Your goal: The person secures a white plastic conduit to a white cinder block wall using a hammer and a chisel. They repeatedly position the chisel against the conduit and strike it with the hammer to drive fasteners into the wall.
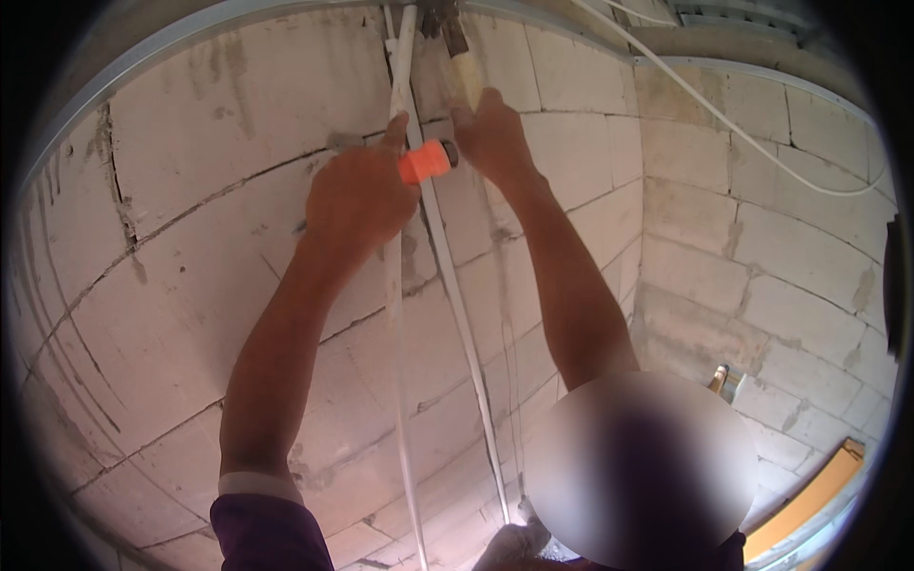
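Note:
Both my arms reach up along a pale block wall [219, 219]. My left hand [362, 195] is closed around an orange cylindrical piece [426, 163] with a dark end, like a tool handle. Its index finger stretches up against a white pipe [404, 62] that runs down the wall. To the right and a little higher, my right hand [495, 138] is closed on a tool with a pale wooden handle [466, 78]. The tool's dark upper part [455, 33] sits near the top of the wall; its exact kind is not clear.
A second white pipe [462, 347] descends beside the first. At upper right hangs a loose white cable [762, 157]. Low on the right is an orange-yellow board [804, 504]. A dark shape [514, 544], possibly a hand, is at the bottom. A blurred patch [638, 466] hides my right upper arm.

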Demonstrator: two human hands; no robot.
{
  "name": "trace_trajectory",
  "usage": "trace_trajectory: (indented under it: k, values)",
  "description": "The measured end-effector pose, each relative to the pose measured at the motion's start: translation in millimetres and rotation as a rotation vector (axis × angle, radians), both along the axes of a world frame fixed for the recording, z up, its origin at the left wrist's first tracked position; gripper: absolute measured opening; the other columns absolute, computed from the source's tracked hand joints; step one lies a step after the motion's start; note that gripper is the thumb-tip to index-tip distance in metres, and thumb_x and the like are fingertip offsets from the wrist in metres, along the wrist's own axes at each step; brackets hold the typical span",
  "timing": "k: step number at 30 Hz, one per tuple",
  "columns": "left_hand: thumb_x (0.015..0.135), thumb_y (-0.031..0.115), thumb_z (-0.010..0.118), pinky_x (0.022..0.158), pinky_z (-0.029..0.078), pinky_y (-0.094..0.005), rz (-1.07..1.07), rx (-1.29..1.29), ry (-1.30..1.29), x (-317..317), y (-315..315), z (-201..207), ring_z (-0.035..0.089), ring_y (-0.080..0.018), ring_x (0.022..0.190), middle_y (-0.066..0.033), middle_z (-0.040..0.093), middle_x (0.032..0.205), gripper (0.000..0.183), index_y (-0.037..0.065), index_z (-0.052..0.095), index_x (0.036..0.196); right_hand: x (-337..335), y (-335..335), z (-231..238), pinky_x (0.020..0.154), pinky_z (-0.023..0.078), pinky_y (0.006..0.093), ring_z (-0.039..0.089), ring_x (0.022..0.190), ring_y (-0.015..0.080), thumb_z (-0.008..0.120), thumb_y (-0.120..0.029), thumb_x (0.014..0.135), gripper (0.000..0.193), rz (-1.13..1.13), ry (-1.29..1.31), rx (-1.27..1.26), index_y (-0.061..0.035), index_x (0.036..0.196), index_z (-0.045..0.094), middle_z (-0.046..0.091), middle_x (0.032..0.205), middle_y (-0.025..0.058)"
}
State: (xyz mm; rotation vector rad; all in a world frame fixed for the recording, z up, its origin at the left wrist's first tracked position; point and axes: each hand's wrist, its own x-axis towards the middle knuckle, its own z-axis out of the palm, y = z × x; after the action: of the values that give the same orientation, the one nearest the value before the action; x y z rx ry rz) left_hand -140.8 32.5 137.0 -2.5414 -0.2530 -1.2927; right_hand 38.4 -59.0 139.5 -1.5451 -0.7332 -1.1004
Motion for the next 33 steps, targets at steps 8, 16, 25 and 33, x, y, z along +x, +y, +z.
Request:
trace_trajectory:
  k: [8, 16, 25, 33]
  values:
    - [0.084, 0.016, 0.062, 0.074, 0.057, -0.0435, -0.034, 0.053, -0.029, 2, 7, -4, 0.07, -0.0308, 0.079, -0.0166, 0.069, 0.083, 0.068, 0.007, 0.048, 0.15, -42, -22, -2, 0.075, 0.054, 0.0575, 0.067, 0.083, 0.0516, 0.06, -0.034, 0.098, 0.044, 0.131, -0.042, 0.206, 0.0069, 0.102, 0.047, 0.066, 0.083, 0.0326]
    - [0.081, 0.016, 0.066, 0.079, 0.057, -0.0448, 0.013, 0.096, -0.066, 5, 11, -2, 0.071, -0.0339, 0.08, -0.0175, 0.071, 0.085, 0.073, 0.01, 0.046, 0.151, -41, -53, -5, 0.07, 0.055, 0.0487, 0.07, 0.081, 0.0433, 0.059, -0.04, 0.099, 0.051, 0.134, 0.062, -0.023, 0.0101, 0.103, 0.052, 0.067, 0.088, 0.0318]
    - [0.083, 0.018, 0.064, 0.081, 0.057, -0.0454, -0.028, -0.01, -0.03, 11, -3, -6, 0.071, -0.0333, 0.082, -0.0176, 0.072, 0.088, 0.071, 0.012, 0.045, 0.152, -8, -18, -35, 0.076, 0.055, 0.0544, 0.067, 0.085, 0.052, 0.058, -0.038, 0.099, 0.052, 0.02, 0.032, -0.141, 0.0123, 0.106, 0.047, 0.066, 0.084, 0.0343]
    - [0.083, 0.019, 0.065, 0.08, 0.057, -0.0458, -0.024, -0.045, -0.027, 7, 2, -5, 0.071, -0.0347, 0.083, -0.0171, 0.072, 0.088, 0.072, 0.013, 0.045, 0.152, -71, -57, 13, 0.082, 0.053, 0.0572, 0.067, 0.092, 0.0509, 0.056, -0.039, 0.098, 0.051, 0.167, -0.094, 0.308, 0.0107, 0.105, 0.051, 0.067, 0.093, 0.0354]
